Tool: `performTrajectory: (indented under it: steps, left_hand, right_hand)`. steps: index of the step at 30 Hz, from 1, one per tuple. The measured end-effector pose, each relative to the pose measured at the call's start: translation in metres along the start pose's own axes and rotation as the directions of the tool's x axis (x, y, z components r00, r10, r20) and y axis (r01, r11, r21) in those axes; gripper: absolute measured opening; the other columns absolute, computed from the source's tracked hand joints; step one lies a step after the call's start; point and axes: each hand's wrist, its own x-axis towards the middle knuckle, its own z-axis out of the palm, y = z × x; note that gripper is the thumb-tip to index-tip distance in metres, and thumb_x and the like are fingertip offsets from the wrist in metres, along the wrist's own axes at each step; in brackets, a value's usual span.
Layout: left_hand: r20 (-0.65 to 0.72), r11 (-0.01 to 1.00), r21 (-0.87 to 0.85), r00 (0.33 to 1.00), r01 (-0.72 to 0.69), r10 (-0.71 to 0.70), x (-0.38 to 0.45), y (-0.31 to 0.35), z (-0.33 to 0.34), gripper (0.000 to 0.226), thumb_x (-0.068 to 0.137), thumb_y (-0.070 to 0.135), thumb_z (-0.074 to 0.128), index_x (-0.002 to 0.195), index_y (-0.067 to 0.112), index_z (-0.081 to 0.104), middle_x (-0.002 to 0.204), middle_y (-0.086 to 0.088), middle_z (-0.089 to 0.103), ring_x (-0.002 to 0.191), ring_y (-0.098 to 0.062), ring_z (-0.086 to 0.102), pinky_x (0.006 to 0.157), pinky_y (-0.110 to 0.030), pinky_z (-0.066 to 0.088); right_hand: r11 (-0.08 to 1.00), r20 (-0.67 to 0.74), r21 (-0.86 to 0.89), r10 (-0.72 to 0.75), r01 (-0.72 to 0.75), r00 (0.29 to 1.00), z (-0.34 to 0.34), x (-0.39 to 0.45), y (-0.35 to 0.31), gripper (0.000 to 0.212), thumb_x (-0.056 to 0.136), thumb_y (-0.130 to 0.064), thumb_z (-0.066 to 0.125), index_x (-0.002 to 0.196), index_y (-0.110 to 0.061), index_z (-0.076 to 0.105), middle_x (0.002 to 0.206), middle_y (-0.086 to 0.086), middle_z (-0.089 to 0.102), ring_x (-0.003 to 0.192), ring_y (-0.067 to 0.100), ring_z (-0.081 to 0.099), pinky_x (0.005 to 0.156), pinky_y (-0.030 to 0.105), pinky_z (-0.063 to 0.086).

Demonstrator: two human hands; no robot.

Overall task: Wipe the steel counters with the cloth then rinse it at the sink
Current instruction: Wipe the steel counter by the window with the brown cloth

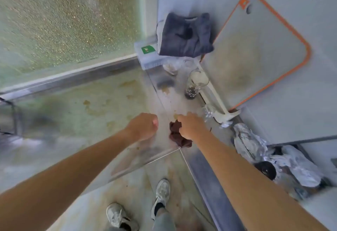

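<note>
A crumpled dark brown cloth (177, 136) lies on the steel counter (102, 110) near its front corner. My right hand (191, 127) presses down on the cloth and grips it. My left hand (144, 127) hovers just left of the cloth, curled into a fist with nothing in it. The counter's surface shows several yellowish stains around both hands. No sink is in view.
A tall glass (196, 83) and smaller glasses (171, 66) stand behind the cloth. A folded dark towel (186, 35) sits on a clear box (147, 55). An orange-rimmed cutting board (259, 52) leans at the right. Crumpled foil (248, 139) lies at the right.
</note>
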Motion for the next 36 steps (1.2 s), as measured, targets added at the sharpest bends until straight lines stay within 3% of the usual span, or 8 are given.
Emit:
performTrajectory:
  steps: [5,7,11,14,19,22,27,36]
  left_hand:
    - [0.04,0.998,-0.028,0.998,0.048,-0.047,0.012,0.003,0.044,0.024,0.087,0.013,0.05,0.094,0.023,0.071,0.099,0.002,0.07,0.098,-0.021,0.063,0.077,-0.028,0.046]
    - [0.052,0.998,-0.043,0.997,0.052,-0.05,0.013,0.001,0.057,0.025,0.087,0.013,0.05,0.094,0.023,0.071,0.097,0.002,0.07,0.097,-0.021,0.062,0.078,-0.028,0.046]
    - [0.092,0.998,-0.04,0.995,0.052,-0.049,0.011,0.005,0.066,0.026,0.088,0.012,0.047,0.093,0.025,0.07,0.097,0.005,0.069,0.097,-0.019,0.063,0.077,-0.029,0.048]
    - [0.079,0.997,-0.05,0.996,0.055,-0.05,0.015,0.009,0.067,0.023,0.089,0.012,0.05,0.096,0.023,0.07,0.1,0.004,0.069,0.098,-0.018,0.061,0.073,-0.026,0.041]
    - [0.059,0.993,0.103,0.997,0.05,-0.057,0.022,0.009,0.085,0.025,0.09,0.012,0.053,0.111,0.02,0.065,0.116,-0.003,0.058,0.112,-0.025,0.055,0.09,-0.032,0.045]
    - [-0.068,0.944,0.33,0.997,-0.02,0.045,0.022,0.006,0.098,0.037,0.087,0.016,0.059,0.123,0.018,0.056,0.132,-0.003,0.051,0.122,-0.025,0.046,0.097,-0.037,0.042]
    - [-0.158,0.902,0.431,0.984,-0.007,0.084,0.044,0.001,0.098,0.056,0.082,0.013,0.065,0.135,0.015,0.046,0.149,-0.003,0.04,0.138,-0.025,0.035,0.106,-0.042,0.031]
    - [-0.067,0.821,0.562,0.994,0.105,-0.081,0.074,-0.018,0.086,0.153,0.054,0.068,0.083,0.156,0.002,-0.01,0.166,-0.014,-0.003,0.154,-0.032,-0.007,0.121,-0.056,0.01]
  right_hand:
    - [0.954,-0.036,0.295,0.071,-0.057,0.997,0.04,-0.004,0.024,0.039,0.103,-0.019,0.054,0.138,-0.032,0.046,0.118,0.004,0.052,0.106,0.026,0.059,0.082,0.021,0.047]
    - [0.938,-0.063,0.34,0.091,-0.065,0.994,0.051,-0.003,0.029,0.042,0.099,-0.014,0.053,0.139,-0.026,0.049,0.116,0.008,0.059,0.106,0.031,0.063,0.079,0.032,0.049]
    - [0.911,-0.381,0.413,0.164,0.009,0.91,0.05,-0.002,0.028,0.018,0.085,-0.017,0.059,0.102,-0.011,0.063,0.087,0.006,0.065,0.081,0.03,0.062,0.063,0.033,0.043]
    - [0.925,-0.551,0.366,0.123,0.106,0.825,0.036,0.002,0.027,0.018,0.085,-0.018,0.059,0.101,-0.013,0.064,0.085,0.005,0.06,0.07,0.026,0.056,0.058,0.031,0.039]
    - [0.98,-0.397,0.192,0.035,0.046,0.917,0.1,0.016,0.027,0.037,0.096,-0.032,0.054,0.128,-0.018,0.065,0.126,0.014,0.058,0.111,0.038,0.056,0.095,0.049,0.052]
    - [0.981,-0.397,0.184,0.011,0.067,0.918,0.139,0.022,0.024,0.053,0.102,-0.047,0.041,0.153,-0.032,0.045,0.162,0.013,0.037,0.149,0.042,0.03,0.123,0.06,0.026]
    - [0.98,-0.401,0.126,-0.09,0.152,0.912,0.141,0.056,0.024,0.056,0.108,-0.047,0.029,0.163,-0.035,0.021,0.171,0.012,0.02,0.159,0.04,0.009,0.126,0.058,0.019]
    - [0.973,-0.474,0.174,-0.053,0.153,0.879,0.09,0.145,-0.018,0.054,0.105,-0.041,0.037,0.158,-0.029,0.038,0.163,0.017,0.037,0.152,0.045,0.028,0.122,0.06,0.028]
